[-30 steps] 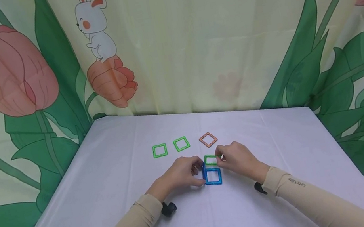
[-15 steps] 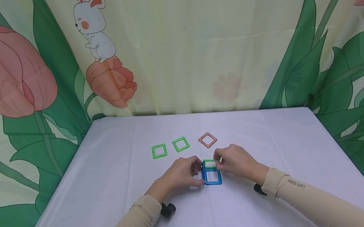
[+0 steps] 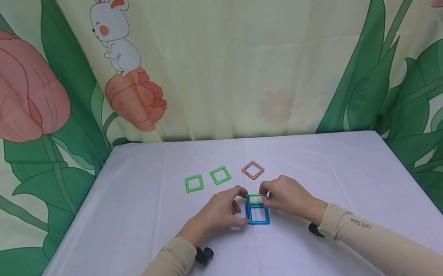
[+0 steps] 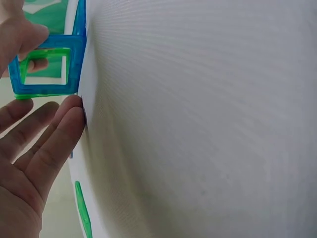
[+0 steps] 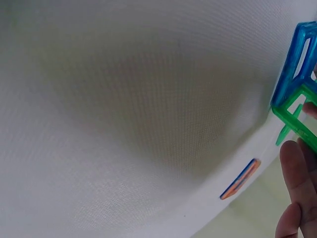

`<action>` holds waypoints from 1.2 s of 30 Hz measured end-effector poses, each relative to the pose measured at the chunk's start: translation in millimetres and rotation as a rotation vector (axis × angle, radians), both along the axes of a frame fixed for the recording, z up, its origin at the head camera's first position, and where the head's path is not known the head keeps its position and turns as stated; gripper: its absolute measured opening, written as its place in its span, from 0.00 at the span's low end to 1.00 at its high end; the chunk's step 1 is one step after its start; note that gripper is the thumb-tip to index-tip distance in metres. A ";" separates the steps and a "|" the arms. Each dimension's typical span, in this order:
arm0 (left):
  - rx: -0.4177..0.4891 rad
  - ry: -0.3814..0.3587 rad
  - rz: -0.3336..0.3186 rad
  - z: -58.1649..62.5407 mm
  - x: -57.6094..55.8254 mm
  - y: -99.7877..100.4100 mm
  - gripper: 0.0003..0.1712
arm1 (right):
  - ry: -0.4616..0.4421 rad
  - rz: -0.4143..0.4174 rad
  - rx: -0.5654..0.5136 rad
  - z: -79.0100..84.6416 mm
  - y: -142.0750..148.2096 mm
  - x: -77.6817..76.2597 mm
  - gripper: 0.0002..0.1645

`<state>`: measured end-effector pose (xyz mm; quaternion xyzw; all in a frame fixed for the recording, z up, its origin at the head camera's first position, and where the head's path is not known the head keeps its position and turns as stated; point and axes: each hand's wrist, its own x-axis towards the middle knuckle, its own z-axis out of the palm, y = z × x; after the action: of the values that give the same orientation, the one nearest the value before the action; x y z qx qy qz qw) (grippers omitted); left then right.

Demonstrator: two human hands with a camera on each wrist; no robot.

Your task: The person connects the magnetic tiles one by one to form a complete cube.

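A tulip-patterned curtain (image 3: 227, 68) hangs behind a table (image 3: 135, 201).

Tulip-print drapes (image 3: 209, 62) around a cloth-covered table (image 3: 243, 266) suggest a curtained-off indoor corner.

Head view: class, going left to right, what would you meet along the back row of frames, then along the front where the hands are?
Back: leftmost green frame, tilted green frame, orange frame. Front: left hand, blue-and-green frame cluster, right hand.

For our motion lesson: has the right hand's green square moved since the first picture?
Yes: the green square moved down the head view, away from the stationary orange square.
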<state>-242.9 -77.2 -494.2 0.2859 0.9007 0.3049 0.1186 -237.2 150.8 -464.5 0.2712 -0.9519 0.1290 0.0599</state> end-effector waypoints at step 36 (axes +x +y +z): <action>0.008 0.010 -0.045 -1.2 -0.5 -1.0 0.34 | 0.041 0.063 -0.013 -3.6 5.7 -9.7 0.06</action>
<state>-243.5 -78.2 -495.3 0.3084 0.8933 0.3043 0.1197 -246.9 156.5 -468.0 0.3032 -0.9407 0.1314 0.0769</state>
